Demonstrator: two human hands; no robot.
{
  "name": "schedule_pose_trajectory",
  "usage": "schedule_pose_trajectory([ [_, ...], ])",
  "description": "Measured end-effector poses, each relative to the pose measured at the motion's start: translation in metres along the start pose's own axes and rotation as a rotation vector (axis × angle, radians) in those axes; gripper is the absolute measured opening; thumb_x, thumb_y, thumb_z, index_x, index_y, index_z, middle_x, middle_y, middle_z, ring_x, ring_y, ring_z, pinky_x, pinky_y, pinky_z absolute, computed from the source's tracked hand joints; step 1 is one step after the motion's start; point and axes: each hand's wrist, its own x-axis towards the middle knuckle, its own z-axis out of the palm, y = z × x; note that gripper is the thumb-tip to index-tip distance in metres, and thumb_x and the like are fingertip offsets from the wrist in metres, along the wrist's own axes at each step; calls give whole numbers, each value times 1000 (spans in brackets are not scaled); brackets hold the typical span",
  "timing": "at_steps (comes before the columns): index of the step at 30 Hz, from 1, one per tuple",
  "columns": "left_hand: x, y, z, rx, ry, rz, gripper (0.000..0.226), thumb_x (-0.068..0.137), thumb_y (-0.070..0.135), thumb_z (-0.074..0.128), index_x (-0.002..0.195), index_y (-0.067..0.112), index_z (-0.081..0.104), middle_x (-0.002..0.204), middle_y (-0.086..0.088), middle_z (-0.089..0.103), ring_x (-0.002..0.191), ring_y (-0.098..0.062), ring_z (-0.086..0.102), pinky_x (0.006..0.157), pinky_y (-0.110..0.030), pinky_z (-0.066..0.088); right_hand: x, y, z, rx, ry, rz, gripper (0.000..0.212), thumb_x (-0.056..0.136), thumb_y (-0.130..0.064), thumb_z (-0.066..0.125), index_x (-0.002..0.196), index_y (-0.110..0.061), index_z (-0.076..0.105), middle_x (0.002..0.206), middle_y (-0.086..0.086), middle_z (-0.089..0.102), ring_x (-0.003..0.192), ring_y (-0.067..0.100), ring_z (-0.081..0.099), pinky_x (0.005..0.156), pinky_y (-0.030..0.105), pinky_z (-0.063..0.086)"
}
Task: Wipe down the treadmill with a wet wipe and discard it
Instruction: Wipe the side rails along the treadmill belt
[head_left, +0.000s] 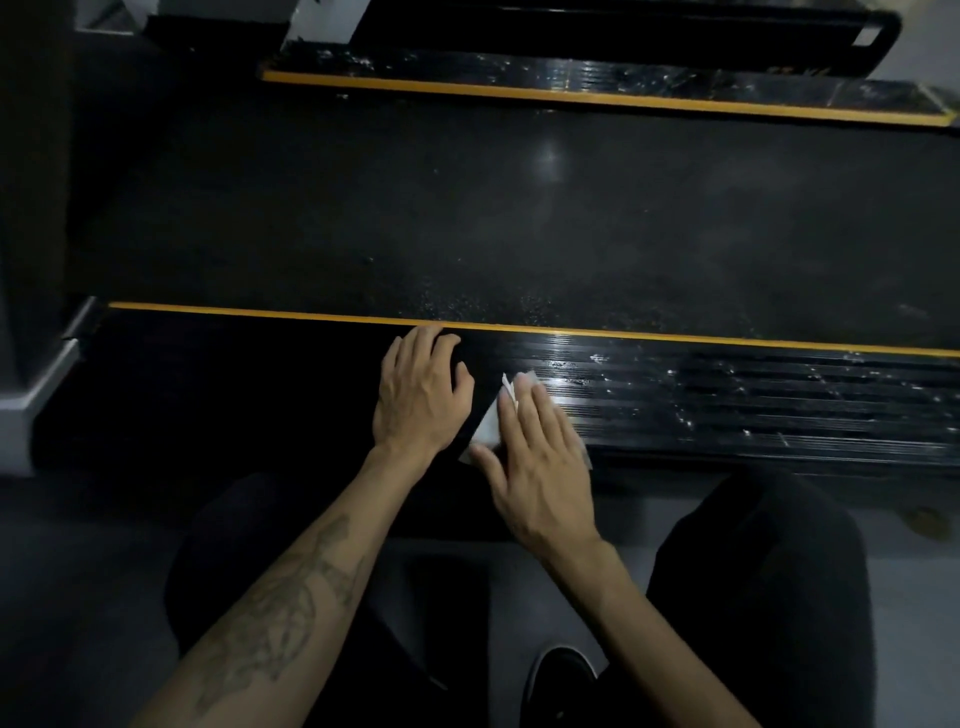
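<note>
The treadmill lies across the view, its dark belt (519, 218) between two black ribbed side rails edged in yellow. On the near rail (753, 400) my right hand (540, 457) presses a white wet wipe (491, 423) flat with straight fingers; the wipe shows beside the thumb and past the fingertips. My left hand (421, 389) rests on the same rail just left of the wipe, fingers curved loosely, holding nothing. The rail to the right of the wipe glistens with wet streaks.
The far rail (571, 73) also shines wet. A grey base corner (36, 400) stands at the left end of the treadmill. My dark-trousered knees (769, 571) and a black shoe (561, 675) are on the grey floor below the near rail.
</note>
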Motion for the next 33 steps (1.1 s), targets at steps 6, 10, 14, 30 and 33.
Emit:
schedule_pose_trajectory([
  [6,0,0,0,6,6,-9,35,96,25,57,127,9,64,135,-7,58,129,-26,53,117,-49,38,1,23,-6,-76,37,255,79,107,-60,10,159,-4,32,168,13,23,158,25,17,127,42,18],
  [10,-1,0,0,10,5,-5,34,96,24,57,126,9,64,135,-8,60,129,-27,55,115,-50,40,11,-16,1,5,7,78,81,106,-63,13,161,-5,27,169,12,19,158,25,12,128,40,9],
  [14,-1,0,-2,0,-1,-3,34,97,24,57,127,9,64,136,-7,59,130,-25,53,116,-49,39,5,12,-3,-54,-14,-14,72,106,-58,26,159,-9,34,168,9,25,157,22,19,126,41,19],
  [30,-1,1,-2,19,-6,-7,35,97,23,58,128,9,64,136,-8,59,132,-26,53,117,-50,38,9,42,-14,-75,-4,240,80,105,-62,16,159,-4,30,168,14,24,157,27,19,127,45,23],
  [33,0,2,-2,21,-19,-19,36,97,23,57,129,9,63,137,-8,59,132,-26,52,117,-50,37,22,12,-7,-24,-28,231,85,104,-65,14,160,-1,24,168,18,19,158,30,13,129,45,15],
])
